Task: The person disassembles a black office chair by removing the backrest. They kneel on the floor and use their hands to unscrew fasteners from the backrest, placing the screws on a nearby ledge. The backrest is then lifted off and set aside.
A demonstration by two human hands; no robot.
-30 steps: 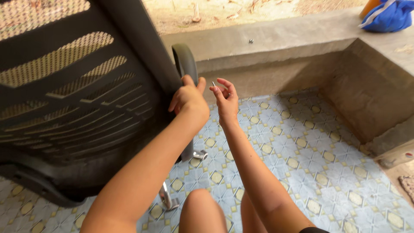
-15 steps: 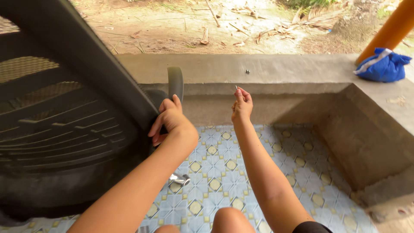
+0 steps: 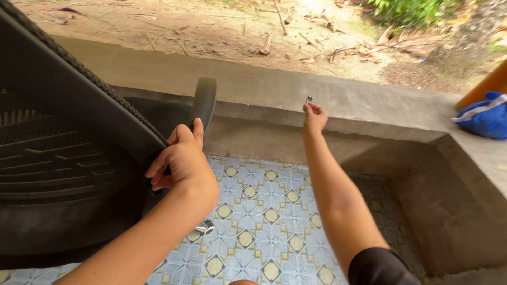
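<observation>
A black mesh office chair (image 3: 63, 158) lies tipped at the left, its black armrest (image 3: 203, 103) sticking up. My left hand (image 3: 182, 158) grips the chair's frame edge just below that armrest. My right hand (image 3: 314, 116) reaches out to the low concrete ledge (image 3: 253, 84), fingertips pinched by a small silver screw (image 3: 309, 98) that sits on the ledge; whether the fingers touch it I cannot tell.
Patterned blue and yellow floor tiles (image 3: 264, 211) lie below my arms. A shiny metal chair part (image 3: 206, 228) rests on the tiles. A blue bag (image 3: 483, 117) sits on the concrete wall at the right. Bare dirt with dry leaves lies beyond the ledge.
My right hand has moved away from the chair and out to the ledge, carrying the small screw there. My left hand stays on the chair frame. My view has tilted upward.
</observation>
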